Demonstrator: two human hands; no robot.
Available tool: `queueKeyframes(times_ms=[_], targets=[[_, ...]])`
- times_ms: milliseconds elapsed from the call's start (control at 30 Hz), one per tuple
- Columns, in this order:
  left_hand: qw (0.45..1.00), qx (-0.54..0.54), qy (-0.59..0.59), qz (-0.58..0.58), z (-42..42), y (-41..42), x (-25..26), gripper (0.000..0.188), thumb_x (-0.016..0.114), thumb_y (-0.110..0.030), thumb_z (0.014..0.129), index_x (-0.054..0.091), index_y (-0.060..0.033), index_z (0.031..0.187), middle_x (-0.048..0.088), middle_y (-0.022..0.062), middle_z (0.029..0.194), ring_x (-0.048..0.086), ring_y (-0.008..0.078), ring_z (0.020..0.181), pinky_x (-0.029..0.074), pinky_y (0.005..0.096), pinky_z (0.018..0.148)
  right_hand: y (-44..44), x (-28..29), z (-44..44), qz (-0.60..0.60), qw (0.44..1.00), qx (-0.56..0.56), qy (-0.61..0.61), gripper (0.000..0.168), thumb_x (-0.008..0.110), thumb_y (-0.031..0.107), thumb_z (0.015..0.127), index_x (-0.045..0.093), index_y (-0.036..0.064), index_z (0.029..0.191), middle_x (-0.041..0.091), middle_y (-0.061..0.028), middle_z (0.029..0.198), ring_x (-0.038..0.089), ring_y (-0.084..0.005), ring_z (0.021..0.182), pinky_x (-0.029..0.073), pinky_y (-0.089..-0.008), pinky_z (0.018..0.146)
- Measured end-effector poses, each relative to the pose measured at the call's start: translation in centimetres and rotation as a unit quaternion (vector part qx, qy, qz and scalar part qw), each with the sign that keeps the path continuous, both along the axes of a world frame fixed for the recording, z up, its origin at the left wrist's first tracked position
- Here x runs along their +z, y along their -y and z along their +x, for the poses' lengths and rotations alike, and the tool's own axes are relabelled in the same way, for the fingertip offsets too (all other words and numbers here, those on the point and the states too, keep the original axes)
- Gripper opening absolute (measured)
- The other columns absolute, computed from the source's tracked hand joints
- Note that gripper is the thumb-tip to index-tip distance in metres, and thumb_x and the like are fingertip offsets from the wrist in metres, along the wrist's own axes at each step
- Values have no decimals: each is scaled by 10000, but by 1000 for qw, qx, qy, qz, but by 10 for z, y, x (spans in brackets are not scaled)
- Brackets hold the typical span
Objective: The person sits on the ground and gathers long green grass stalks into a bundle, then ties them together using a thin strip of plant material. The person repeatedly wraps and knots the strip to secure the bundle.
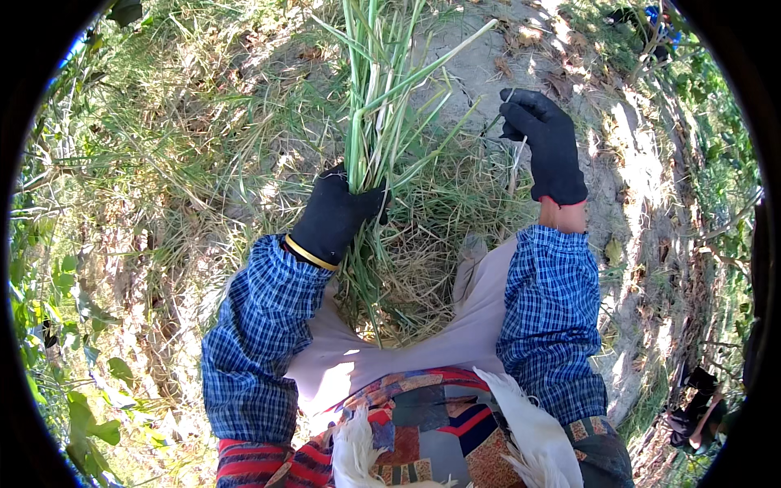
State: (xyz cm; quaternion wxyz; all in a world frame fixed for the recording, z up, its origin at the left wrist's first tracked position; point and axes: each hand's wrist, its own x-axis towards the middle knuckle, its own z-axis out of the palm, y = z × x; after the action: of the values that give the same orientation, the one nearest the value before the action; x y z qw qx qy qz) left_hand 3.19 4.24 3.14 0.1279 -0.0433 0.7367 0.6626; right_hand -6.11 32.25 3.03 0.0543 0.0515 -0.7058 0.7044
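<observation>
My left hand (345, 213), in a black glove with a yellow cuff edge, is closed round a bundle of long green grass stalks (372, 116). The thick stalks point away from me, and leafy ends hang below the fist between my knees. My right hand (534, 119), in a black glove with a red cuff edge, is raised to the right of the bundle, apart from it. Its fingers are curled together, with thin strands at the fingertips; whether it grips them is unclear.
Cut and flattened grass (421, 262) lies on the ground before me. Bare grey soil with dry leaves (518, 36) shows at the top. Leafy plants (91, 421) stand at the left, more foliage at the right. Part of another person (698, 409) appears at the lower right.
</observation>
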Motion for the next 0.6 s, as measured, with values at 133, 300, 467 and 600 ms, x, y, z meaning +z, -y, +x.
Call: queueKeyframes(times_ms=[133,300,467,600], targets=[[1000,-18,0,-24,-1,0,-2,263,649,-24,799,599,33,1050,657,78,822,610,136,679,499,272,619,30,6,18,169,975,139,-35,255,705,150,810,672,24,1029,669,-79,842,604,-129,688,502,-293,648],[999,-19,-20,-45,-2,1,-10,255,651,-26,799,599,31,1042,653,75,808,604,134,672,493,268,616,49,-10,24,221,942,217,-127,197,721,148,790,685,32,946,667,-84,879,612,-169,713,489,-319,674],[997,-28,-24,-69,-4,2,-11,247,644,-39,808,600,26,1042,652,72,801,602,131,673,491,267,610,57,-9,28,172,957,209,-105,78,657,52,819,667,16,888,651,-78,781,642,-164,714,509,-308,634],[993,-35,-80,-81,-3,2,-9,237,643,-79,821,606,31,1027,657,90,803,614,137,697,493,282,627,64,-3,33,142,971,178,-68,64,619,42,853,637,5,901,642,-94,734,625,-145,621,500,-299,565]])
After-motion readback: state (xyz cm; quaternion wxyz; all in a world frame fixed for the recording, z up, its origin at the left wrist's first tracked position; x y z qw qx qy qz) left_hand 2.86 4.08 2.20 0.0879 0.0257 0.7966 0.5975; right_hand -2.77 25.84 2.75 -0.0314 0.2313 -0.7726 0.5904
